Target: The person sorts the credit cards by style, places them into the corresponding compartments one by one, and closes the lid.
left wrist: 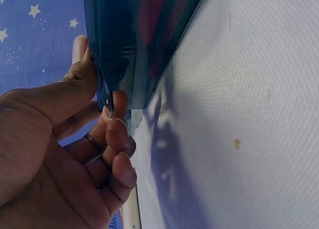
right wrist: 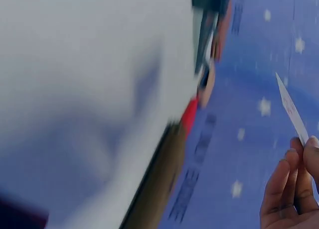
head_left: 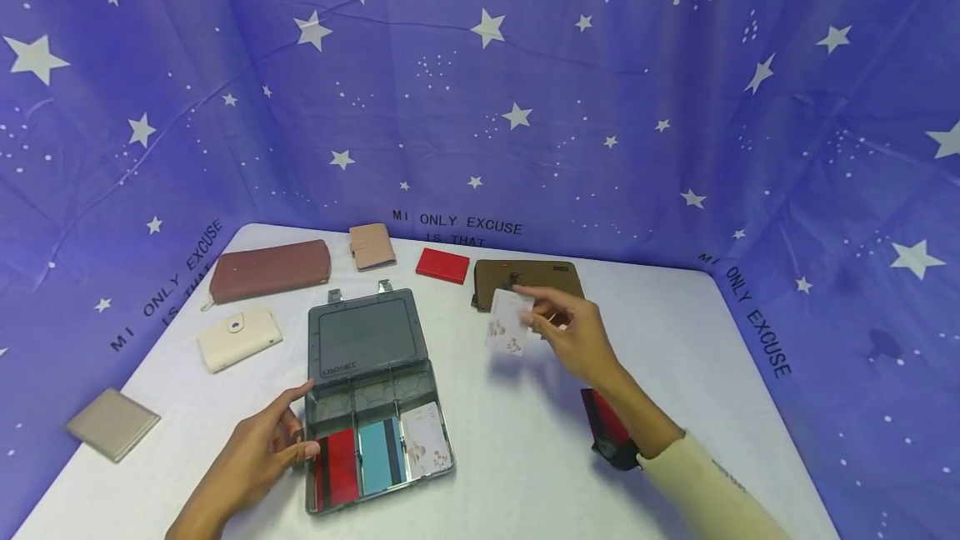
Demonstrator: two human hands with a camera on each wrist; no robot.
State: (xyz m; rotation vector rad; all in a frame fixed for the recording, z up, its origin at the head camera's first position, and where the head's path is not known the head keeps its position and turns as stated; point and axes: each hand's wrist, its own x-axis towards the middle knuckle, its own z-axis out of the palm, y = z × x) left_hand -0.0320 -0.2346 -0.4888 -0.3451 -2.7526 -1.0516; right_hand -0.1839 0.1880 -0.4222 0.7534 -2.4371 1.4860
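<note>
A translucent grey compartment box [head_left: 367, 332] lies with its lid folded back. Its front row holds a red card [head_left: 343, 467] with a black stripe, a blue card [head_left: 377, 455] with a dark stripe and a white flowered card [head_left: 426, 440]. At the box's left side, my left hand [head_left: 251, 457] grips the edge, thumb on the rim; the left wrist view shows the fingers curled against the side wall [left wrist: 134, 45]. My right hand [head_left: 573, 336] pinches another white flowered card [head_left: 510, 323] above the table, in front of a brown pouch [head_left: 525, 272].
Along the back and left lie a maroon wallet [head_left: 272, 269], a pink wallet [head_left: 371, 246], a red case [head_left: 442, 265], a cream wallet [head_left: 238, 340] and a beige holder [head_left: 112, 423]. A red and black item [head_left: 606, 432] sits partly beneath my right forearm. Starry purple cloth [head_left: 480, 107] surrounds the table.
</note>
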